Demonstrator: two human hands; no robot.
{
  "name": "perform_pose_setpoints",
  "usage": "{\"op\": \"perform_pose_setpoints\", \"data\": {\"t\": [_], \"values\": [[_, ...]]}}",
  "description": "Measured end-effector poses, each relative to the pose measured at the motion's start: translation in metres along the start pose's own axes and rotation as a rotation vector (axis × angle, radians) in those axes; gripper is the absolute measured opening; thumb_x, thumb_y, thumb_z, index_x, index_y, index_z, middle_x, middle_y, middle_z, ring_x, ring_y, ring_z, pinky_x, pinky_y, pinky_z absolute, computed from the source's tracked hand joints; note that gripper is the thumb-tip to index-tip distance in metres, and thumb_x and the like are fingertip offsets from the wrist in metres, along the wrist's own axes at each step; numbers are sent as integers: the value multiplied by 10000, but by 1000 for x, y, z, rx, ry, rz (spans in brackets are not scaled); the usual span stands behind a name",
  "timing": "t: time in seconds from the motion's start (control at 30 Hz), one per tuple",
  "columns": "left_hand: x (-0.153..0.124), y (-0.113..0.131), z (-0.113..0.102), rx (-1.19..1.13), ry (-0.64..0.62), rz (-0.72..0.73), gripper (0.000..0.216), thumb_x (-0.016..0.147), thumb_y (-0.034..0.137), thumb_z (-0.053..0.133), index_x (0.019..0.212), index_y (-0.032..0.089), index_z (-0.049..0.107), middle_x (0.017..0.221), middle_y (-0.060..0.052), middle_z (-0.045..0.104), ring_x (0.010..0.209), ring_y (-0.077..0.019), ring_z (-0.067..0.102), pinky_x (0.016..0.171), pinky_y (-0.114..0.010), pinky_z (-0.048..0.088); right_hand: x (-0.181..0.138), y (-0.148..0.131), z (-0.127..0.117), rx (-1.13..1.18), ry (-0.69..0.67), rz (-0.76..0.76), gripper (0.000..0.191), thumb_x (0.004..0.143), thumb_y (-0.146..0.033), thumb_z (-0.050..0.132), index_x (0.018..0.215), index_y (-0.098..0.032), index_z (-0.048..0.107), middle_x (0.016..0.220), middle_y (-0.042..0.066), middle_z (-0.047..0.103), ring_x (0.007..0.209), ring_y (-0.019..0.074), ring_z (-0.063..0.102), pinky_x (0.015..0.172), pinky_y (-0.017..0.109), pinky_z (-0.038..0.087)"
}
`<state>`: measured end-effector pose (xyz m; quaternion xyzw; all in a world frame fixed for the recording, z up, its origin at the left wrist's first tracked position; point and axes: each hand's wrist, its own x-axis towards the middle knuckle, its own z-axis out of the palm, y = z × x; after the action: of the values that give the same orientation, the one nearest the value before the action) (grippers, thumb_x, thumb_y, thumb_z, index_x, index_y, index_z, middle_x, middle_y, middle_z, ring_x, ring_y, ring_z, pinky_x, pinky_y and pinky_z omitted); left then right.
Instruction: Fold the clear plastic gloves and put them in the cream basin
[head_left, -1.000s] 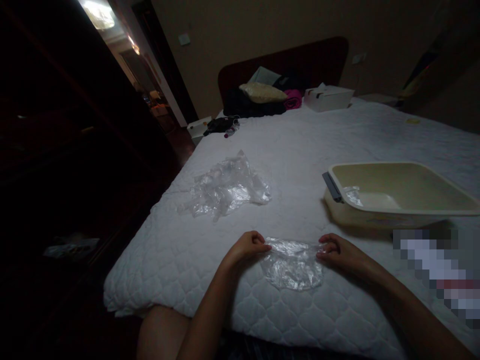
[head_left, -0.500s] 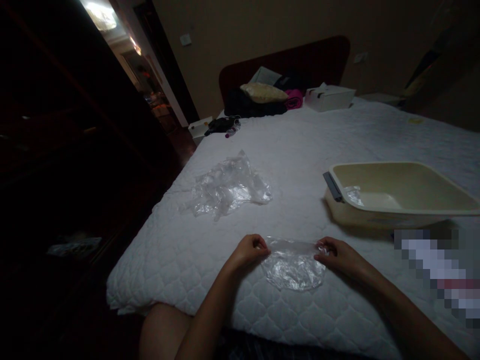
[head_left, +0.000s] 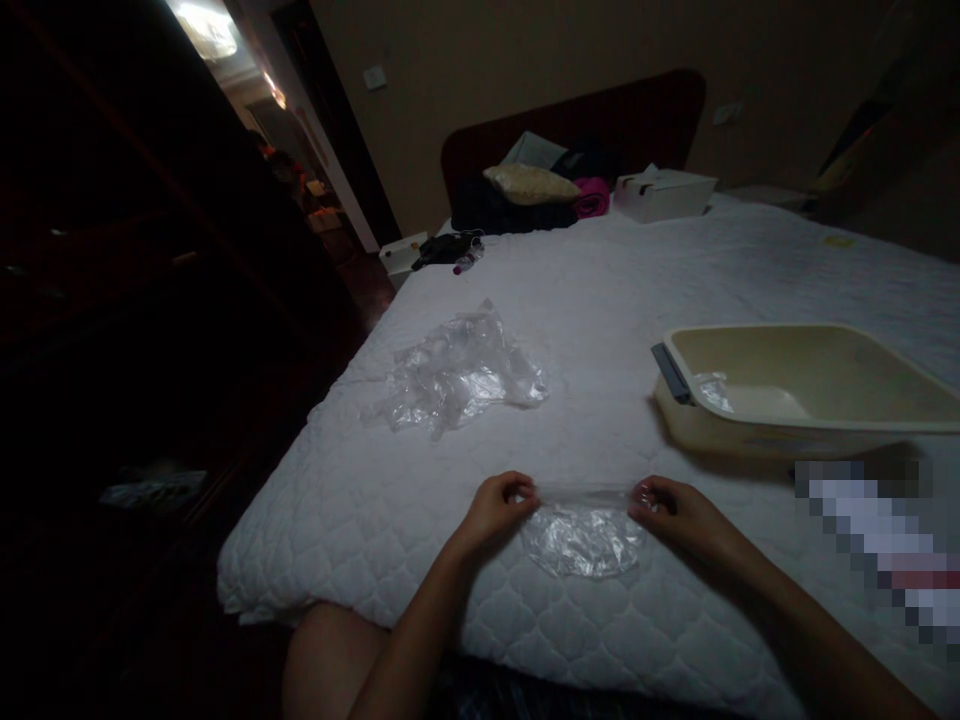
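A clear plastic bag (head_left: 585, 543) is stretched between my two hands over the near edge of the bed. My left hand (head_left: 504, 503) pinches its upper left corner between thumb and fingers. At the upper right corner, my right hand (head_left: 667, 508) grips it in the same way. The bag's top edge is taut and its lower part hangs crinkled towards the quilt. Farther off to the left lies a loose heap of clear plastic bags (head_left: 469, 375). To the right stands a cream plastic bin (head_left: 795, 437) with a grey handle and a small clear plastic piece (head_left: 714, 390) inside.
A white quilted cover (head_left: 600, 290) spreads over the bed. Near the headboard (head_left: 675, 110) lie a beige pillow (head_left: 529, 185), a pink roll (head_left: 592, 197) and a white box (head_left: 664, 193). Dark cloth items (head_left: 448, 250) lie at the far left edge. A blurred-out patch (head_left: 877, 530) covers something at right.
The plastic bag's top edge has narrowed into a tauter, flatter strip between my hands. Both hands stay almost in place. The view has shifted slightly.
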<state>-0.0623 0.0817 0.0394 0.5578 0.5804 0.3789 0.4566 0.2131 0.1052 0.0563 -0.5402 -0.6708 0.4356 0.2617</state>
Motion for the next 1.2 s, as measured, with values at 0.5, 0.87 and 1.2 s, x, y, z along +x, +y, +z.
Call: {"op": "perform_pose_setpoints", "data": {"t": [0.5, 0.87, 1.2], "values": [[-26, -4, 1, 849, 248, 918, 162, 839, 110, 435, 870, 148, 590, 799, -58, 640, 677, -140, 574, 580, -236, 454, -13, 10, -6, -549, 54, -648, 181, 838, -168, 410, 895, -193, 580, 919, 76, 630, 788, 174, 605, 659, 287, 488], [-28, -9, 4, 1046, 320, 1141, 148, 864, 111, 420, 865, 139, 565, 820, -63, 654, 570, -116, 543, 498, -233, 411, -29, 0, -9, -727, 177, -754, 475, 795, -382, 597, 1216, -183, 506, 1206, 128, 577, 1066, 250, 555, 850, 415, 480], [-34, -6, 6, 1230, 322, 1147, 144, 841, 115, 413, 858, 146, 553, 827, -68, 630, 557, -120, 516, 491, -257, 383, -33, -35, 55, -836, 338, -1076, 317, 877, -53, 372, 1051, -133, 623, 1033, 88, 682, 1002, 199, 597, 817, 363, 479]]}}
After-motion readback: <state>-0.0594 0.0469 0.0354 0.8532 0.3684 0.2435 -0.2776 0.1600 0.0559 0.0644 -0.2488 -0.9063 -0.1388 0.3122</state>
